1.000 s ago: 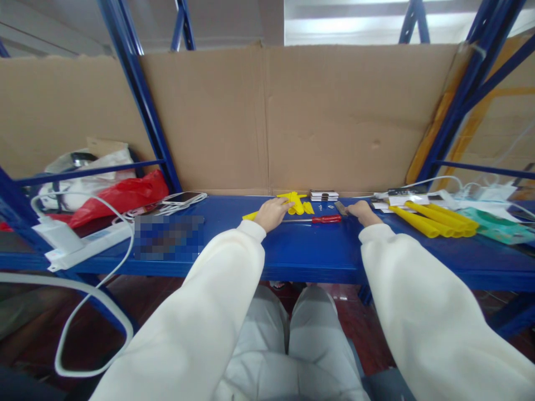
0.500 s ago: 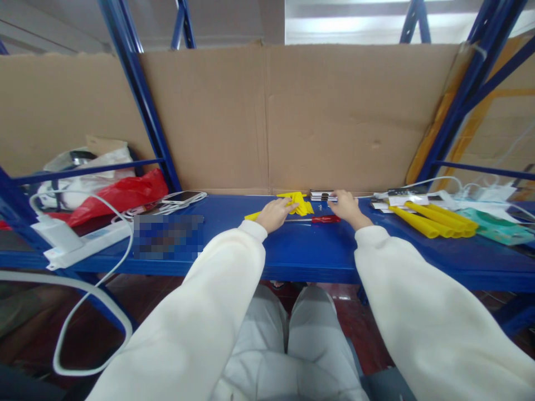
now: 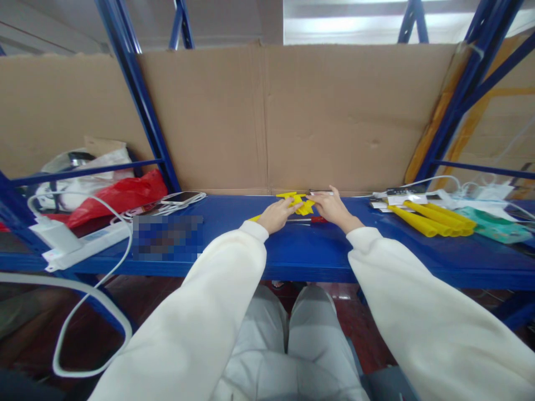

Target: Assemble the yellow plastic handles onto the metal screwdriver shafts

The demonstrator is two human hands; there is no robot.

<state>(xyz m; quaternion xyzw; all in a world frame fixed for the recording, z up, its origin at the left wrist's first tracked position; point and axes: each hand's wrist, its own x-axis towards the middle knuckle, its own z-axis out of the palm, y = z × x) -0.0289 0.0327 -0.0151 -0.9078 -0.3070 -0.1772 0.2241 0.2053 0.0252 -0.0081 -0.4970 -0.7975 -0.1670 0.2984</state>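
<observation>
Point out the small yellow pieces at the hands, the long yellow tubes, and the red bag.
small yellow pieces [image 3: 301, 205], head view, middle of the pile
long yellow tubes [image 3: 430, 218], head view, mid-length of the bundle
red bag [image 3: 121, 196], head view, centre of its plastic

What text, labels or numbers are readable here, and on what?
No text can be read.
Blurred patch on the blue shelf: pixelated, unreadable.
Black and white items at the right: too small to show any print.
Yellow pieces between left hand and right hand: no print visible.
Cardboard: plain.
</observation>
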